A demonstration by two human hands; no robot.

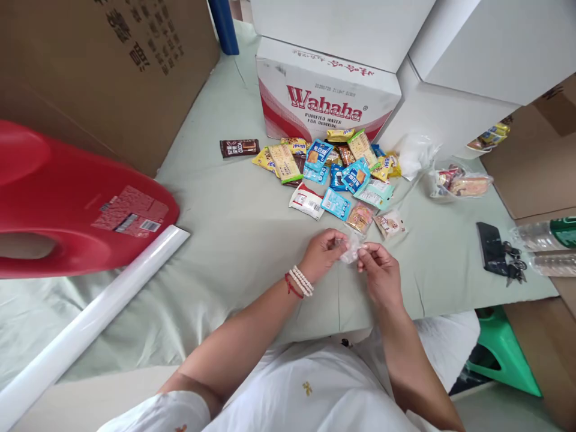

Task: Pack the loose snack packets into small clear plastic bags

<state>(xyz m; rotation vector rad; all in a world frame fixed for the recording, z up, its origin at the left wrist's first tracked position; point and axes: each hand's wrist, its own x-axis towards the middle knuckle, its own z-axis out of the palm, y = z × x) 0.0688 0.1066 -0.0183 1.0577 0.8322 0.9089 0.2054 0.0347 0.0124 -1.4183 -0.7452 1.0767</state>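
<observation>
I have a small, see-through, crinkly piece of thin plastic [350, 252]. My left fingers [336, 246] pinch one side of it, and my right fingers [369, 259] pinch the other. It is all scrunched up and a bit shiny, with whitish folds. It is over the pale green, cloth-covered surface [252, 252]. I can't tell if its bottom touches the cloth.

Your left forearm [249, 339] slants forward and inward; your right forearm [407, 351] rises more steeply. Your left hand [320, 258] and right hand [383, 276] face each other, close but apart, each pinching between thumb and curled fingers.
</observation>
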